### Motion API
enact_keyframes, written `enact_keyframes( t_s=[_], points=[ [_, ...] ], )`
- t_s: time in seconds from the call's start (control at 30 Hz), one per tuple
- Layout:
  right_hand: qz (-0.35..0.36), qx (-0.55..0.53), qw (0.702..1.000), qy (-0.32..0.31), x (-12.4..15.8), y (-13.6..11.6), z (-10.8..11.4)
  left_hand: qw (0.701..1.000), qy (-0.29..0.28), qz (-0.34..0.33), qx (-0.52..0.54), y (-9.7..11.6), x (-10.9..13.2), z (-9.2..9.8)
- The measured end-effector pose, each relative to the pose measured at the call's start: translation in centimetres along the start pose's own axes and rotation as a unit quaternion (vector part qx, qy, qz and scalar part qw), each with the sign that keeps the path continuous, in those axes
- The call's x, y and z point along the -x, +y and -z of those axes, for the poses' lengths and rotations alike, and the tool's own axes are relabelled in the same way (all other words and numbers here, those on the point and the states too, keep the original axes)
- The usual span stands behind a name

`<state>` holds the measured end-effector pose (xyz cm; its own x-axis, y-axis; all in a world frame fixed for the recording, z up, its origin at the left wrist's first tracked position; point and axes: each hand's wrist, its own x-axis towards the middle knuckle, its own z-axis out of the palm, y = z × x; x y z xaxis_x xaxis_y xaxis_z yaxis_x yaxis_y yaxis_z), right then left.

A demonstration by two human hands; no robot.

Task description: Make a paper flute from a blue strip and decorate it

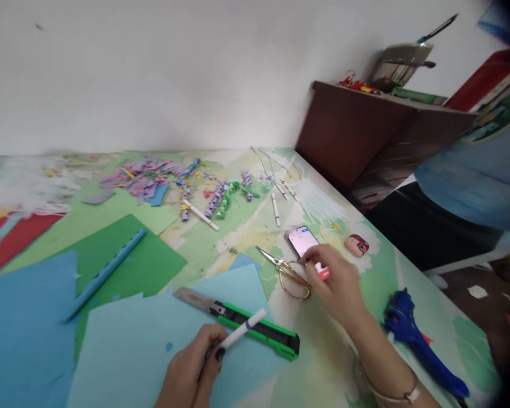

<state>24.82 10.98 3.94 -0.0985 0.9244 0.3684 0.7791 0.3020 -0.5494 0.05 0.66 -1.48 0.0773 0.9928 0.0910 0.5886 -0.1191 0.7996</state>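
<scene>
Left hand (191, 368) low at the near edge, fingers curled around a white marker pen with a purple band (241, 331), tip raised over the pale blue paper sheet (144, 345). Right hand (338, 283) reaches forward, fingertips pressed on the smartphone with a lit screen and pink case (302, 241), which lies flat on the map-printed bench (365, 340); nothing pinched there. Gold-handled scissors (287, 272) lie just beside that hand, touching or nearly so. Green-and-black utility knife (246, 323), blade extended, sits directly under the marker. Blue glue gun (416, 340) rests near the right forearm. Risk, as judged: the exposed blade lies close to the left knuckles; a careless sweep could nick skin or slice paper. The forearm could knock the glue gun.
</scene>
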Motion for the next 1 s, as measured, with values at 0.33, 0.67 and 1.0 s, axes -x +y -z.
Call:
enact_keyframes(
  t_s=[0.33, 0.67, 1.0],
  points=[
    [0.139, 0.070, 0.943, -0.293, 4.4, -6.3, -4.5, 0.996, 0.085, -0.015, -0.001, 1.0, -1.5, 2.9],
    [0.063, 0.166, 0.968, -0.176, 2.3, -7.0, -5.6, 0.882, 0.180, 0.236, -0.366, -5.4, -5.3, 13.5],
    [0.093, 0.174, 0.969, -0.148, 2.7, -6.5, -6.6, 0.875, 0.169, 0.130, -0.435, -3.3, -8.8, 11.6]
  ],
)
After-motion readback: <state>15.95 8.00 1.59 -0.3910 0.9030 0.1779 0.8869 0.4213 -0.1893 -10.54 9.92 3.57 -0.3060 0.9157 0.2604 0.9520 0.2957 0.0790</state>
